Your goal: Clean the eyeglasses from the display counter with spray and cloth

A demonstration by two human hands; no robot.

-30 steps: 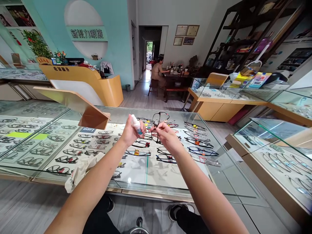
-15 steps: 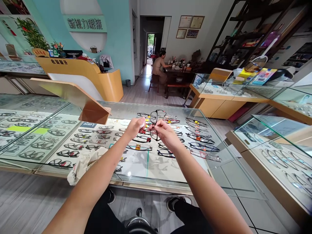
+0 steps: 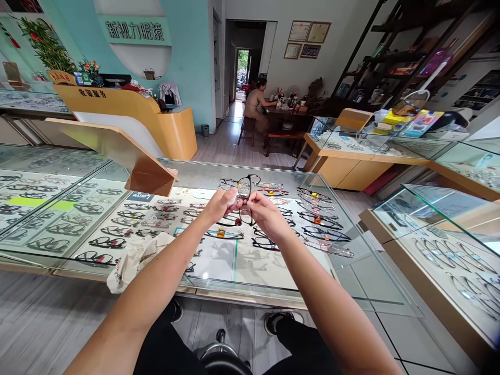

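A pair of dark-rimmed eyeglasses (image 3: pixel 250 179) is held up on its side above the glass counter, one lens over the other. My right hand (image 3: pixel 265 214) pinches the frame near its middle. Close against it, my left hand (image 3: pixel 219 206) is closed, with a small white piece (image 3: pixel 233 196) showing at the thumb; its kind is unclear. The left fingertips reach the frame, partly hidden. Beneath my left forearm, a crumpled off-white cloth (image 3: pixel 130 264) lies on the counter.
The glass display counter (image 3: pixel 269 291) holds rows of eyeglasses under its top. On it, to the left, stands a tilted wooden-backed board (image 3: pixel 150 177). Another glass case (image 3: pixel 414 245) is at the right. A person (image 3: pixel 257 104) sits at a far table.
My left hand has shifted slightly right, closer to the eyeglasses, its fingers now at the frame. My right hand keeps its hold. The camera view has tilted a little.
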